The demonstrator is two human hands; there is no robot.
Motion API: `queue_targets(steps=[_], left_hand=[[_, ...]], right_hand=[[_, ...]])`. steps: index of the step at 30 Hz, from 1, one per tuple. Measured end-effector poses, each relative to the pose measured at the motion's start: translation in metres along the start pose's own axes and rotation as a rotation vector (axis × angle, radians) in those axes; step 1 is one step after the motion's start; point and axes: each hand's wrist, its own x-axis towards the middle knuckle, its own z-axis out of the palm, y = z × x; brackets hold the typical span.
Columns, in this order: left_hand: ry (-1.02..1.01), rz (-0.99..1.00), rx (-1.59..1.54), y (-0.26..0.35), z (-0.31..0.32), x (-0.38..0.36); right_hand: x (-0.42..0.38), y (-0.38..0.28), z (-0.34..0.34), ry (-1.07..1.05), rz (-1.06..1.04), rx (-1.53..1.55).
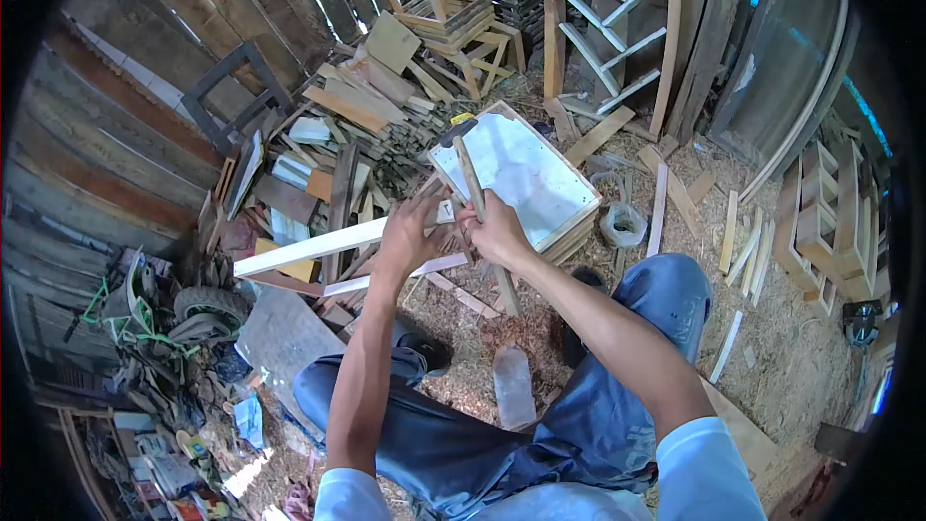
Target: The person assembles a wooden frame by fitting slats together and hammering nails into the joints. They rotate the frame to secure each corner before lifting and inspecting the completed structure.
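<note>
Dusty dark-blue trousers (434,429) on bent, spread knees come nearest, above a brown earthen-looking floor (796,347) strewn with wood shavings. Beyond the knees stands a low, rectangular wooden stack with a white, stained top (545,183), set at a slant just past the hands. Next in size is a long, pale, straight-edged wooden bar (313,249), which runs out leftward from beneath the left hand (413,229), its far end well apart from the fingers and its near end showing just beside the right hand. That left hand lies over the bar with its fingers bent across it; how firmly it grips cannot be told. Shorter is a rough, brown, round wooden stick (504,287), slanting from the white top down toward the shavings. Its middle sits inside the right hand (499,230), which is closed around it, so the stick shows both above and below the fist. Smaller still, a grey, flat, round-ended slab (514,386) lies between the legs, and a translucent plastic bag (623,225) rests near the stack's right side.
</note>
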Motion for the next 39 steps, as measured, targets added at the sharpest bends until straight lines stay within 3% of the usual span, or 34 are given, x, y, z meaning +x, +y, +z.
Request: queue_targets(steps=[8,25,27,31,33,35,37,39], left_hand=[[-0.054,-0.043,-0.034,0.003,-0.005,0.000],[-0.023,-0.042,0.034,-0.005,0.002,-0.004],[-0.119,-0.032,-0.083,-0.009,-0.008,0.003],[-0.248,-0.015,0.046,-0.018,-0.034,0.009],[-0.188,-0.035,0.010,-0.026,-0.019,0.005],[-0.287,-0.116,0.225,-0.021,-0.018,0.014],[-0.215,-0.092,0.172,-0.027,-0.017,0.016],[-0.272,-0.162,0.301,-0.030,-0.012,0.020]], right_hand=[[0.012,0.017,0.013,0.047,0.155,0.035],[0.001,0.014,0.006,-0.058,0.099,0.053],[0.001,0.013,0.003,-0.088,0.075,0.016],[-0.003,0.009,0.001,-0.118,0.062,-0.046],[0.000,0.013,-0.002,-0.151,0.108,0.035],[0.005,0.020,-0.003,-0.172,0.056,-0.028],[0.009,0.020,-0.002,-0.175,0.119,0.166],[0.006,0.013,-0.006,-0.128,0.065,0.120]])
